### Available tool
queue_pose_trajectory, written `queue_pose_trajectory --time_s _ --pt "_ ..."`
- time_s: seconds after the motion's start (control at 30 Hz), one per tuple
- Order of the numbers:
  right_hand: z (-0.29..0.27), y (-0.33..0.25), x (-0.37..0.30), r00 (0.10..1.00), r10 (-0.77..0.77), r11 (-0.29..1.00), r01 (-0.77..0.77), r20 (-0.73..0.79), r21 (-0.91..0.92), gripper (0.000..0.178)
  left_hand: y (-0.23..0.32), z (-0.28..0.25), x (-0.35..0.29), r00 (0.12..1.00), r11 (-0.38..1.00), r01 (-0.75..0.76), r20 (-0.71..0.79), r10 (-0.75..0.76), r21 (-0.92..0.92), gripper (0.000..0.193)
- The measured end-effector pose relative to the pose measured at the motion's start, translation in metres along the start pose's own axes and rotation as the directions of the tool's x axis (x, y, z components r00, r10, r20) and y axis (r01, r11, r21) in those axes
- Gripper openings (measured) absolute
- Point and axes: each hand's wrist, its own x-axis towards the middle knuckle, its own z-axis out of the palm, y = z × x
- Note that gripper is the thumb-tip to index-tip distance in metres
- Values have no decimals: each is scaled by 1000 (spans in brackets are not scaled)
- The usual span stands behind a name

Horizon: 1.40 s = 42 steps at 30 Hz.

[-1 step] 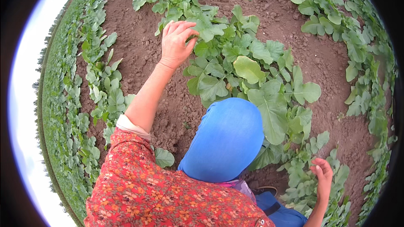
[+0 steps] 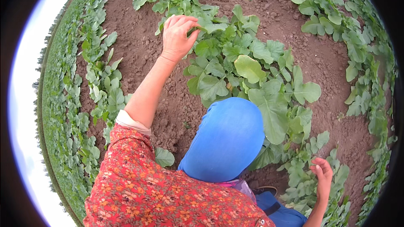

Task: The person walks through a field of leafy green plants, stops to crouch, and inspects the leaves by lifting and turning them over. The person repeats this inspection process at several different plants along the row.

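Note:
My left hand (image 2: 180, 38) reaches out over the middle row of leafy green plants (image 2: 216, 80). Its thumb and fingers are closed in a pinch on the edge of a green leaf (image 2: 204, 27); the fingertips partly hide the grip. At the lower right, my right hand (image 2: 323, 177) hovers beside the nearer foliage of that row. Its fingers are loosely bent and apart, holding nothing that I can see. A pale yellowish leaf (image 2: 250, 69) stands out among the darker ones between the two hands.
My blue-clad knee (image 2: 225, 141) juts up against the middle row. Brown crumbly soil (image 2: 139, 38) lies between the rows. More leafy rows run along the left (image 2: 71, 113) and the right (image 2: 355, 50). A shoe (image 2: 269, 190) shows below the knee.
My left hand has shifted slightly up and to the right, with its fingertips at the leaf. The right hand stays in place.

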Motion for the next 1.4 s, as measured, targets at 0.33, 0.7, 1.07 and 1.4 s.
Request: queue_pose_trajectory --time_s 0.33,0.7,1.07,1.4 --pt "12 31 13 993 26 996 -16 119 -84 26 -96 84 120 731 752 649 372 -573 -117 52" --pt "21 23 13 991 39 992 -23 129 -125 29 -99 73 121 746 766 623 413 -522 -157 22" --pt "20 27 14 991 23 992 -6 134 -122 28 -50 17 91 867 848 451 362 -342 -278 28" --pt "30 25 19 987 4 996 11 158 -94 25 -129 51 36 858 902 426 284 -427 70 57"
